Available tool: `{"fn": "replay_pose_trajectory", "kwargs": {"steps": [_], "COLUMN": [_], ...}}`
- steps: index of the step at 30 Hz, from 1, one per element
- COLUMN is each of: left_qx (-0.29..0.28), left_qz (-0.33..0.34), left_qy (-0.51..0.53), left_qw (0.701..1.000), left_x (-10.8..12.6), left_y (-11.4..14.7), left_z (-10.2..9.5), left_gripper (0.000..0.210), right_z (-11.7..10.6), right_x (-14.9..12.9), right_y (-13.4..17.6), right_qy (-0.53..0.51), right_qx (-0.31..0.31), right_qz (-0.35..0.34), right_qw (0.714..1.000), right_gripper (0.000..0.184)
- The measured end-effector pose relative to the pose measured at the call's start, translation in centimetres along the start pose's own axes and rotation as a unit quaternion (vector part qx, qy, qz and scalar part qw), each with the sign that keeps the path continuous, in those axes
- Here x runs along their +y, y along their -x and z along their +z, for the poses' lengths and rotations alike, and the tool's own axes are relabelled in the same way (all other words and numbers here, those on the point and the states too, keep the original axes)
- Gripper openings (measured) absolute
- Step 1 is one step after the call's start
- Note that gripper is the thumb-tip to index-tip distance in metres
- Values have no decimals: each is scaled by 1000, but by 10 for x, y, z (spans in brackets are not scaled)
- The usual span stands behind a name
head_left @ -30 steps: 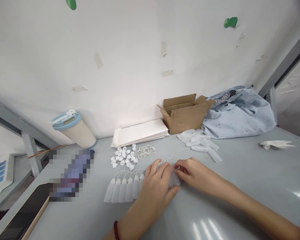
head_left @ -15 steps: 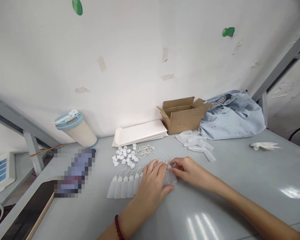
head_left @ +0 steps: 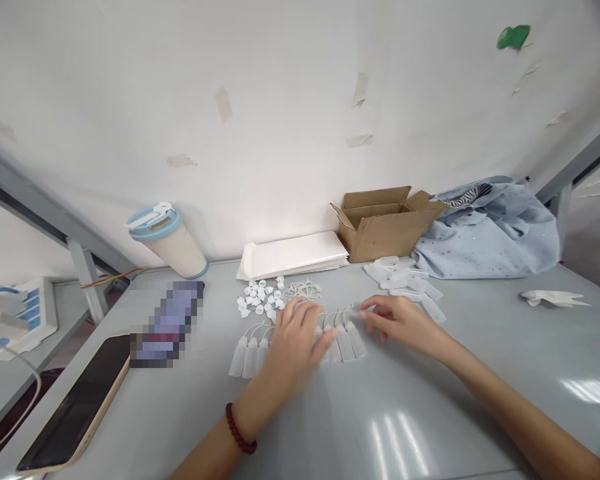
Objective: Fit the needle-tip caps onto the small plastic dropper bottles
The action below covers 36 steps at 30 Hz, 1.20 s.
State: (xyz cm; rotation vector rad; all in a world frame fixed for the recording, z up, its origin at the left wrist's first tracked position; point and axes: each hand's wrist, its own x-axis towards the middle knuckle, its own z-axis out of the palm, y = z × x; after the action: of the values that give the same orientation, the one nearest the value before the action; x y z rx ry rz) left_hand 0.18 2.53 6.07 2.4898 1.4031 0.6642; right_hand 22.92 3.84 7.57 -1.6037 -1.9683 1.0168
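A row of small translucent white plastic bottles (head_left: 347, 345) lies side by side on the grey table, each with a thin cord loop at its neck. My left hand (head_left: 293, 347), fingers spread, is over the middle of the row and hides several bottles. Just past the row's right end is my right hand (head_left: 405, 321), its fingers loosely bent and apart, with nothing seen in them. Behind the row are a cluster of white caps (head_left: 260, 298) and a small heap of pale cord loops (head_left: 305, 289). More loose bottles (head_left: 405, 283) are piled beyond my right hand.
An open cardboard box (head_left: 395, 230) and a stack of white padded envelopes (head_left: 295, 255) stand against the wall. Blue cloth (head_left: 490, 240) is bunched to the right, near a crumpled tissue (head_left: 555, 298). A tumbler (head_left: 173, 243) and a phone (head_left: 77, 407) are on the left.
My right hand has come off the bottle at the row's right end and moved slightly right. My left hand has shifted left over the row, uncovering more bottles. The camera view has turned left.
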Motion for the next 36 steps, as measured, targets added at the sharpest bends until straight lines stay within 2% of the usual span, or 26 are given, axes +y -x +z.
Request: {"fn": "replay_pose_trajectory", "kwargs": {"steps": [3, 6, 10, 15, 23, 28, 33, 36], "left_qx": [18, 9, -11, -26, -10, 36, 112, 135], "left_qz": [-43, -53, -49, -32, -40, -51, -73, -77], "left_qy": [-26, -36, -42, -43, -19, 20, 59, 84], "left_qw": [999, 998, 998, 998, 999, 998, 989, 984], "left_x": [-19, -36, -47, -47, -49, -44, -40, -38], "left_y": [-4, -5, -5, -3, -3, -5, -7, -6], "left_z": [-8, -15, -18, -12, -8, -9, -13, -15], "left_gripper": [26, 26, 27, 30, 31, 33, 31, 27], "right_z": [-12, -21, -28, -28, -20, -17, -14, -16], "right_x": [10, 23, 39, 53, 62, 68, 73, 75], "right_y": [-6, -11, -16, -22, -30, -34, -36, -37], "right_qy": [48, 98, 160, 218, 314, 357, 368, 363], "right_qx": [94, 185, 254, 268, 274, 270, 252, 243], "right_qz": [1, -12, -48, -88, -135, -118, -110, -111], "right_qw": [994, 978, 953, 934, 899, 886, 888, 893], "right_gripper": [27, 24, 20, 16, 24, 26, 30, 31]}}
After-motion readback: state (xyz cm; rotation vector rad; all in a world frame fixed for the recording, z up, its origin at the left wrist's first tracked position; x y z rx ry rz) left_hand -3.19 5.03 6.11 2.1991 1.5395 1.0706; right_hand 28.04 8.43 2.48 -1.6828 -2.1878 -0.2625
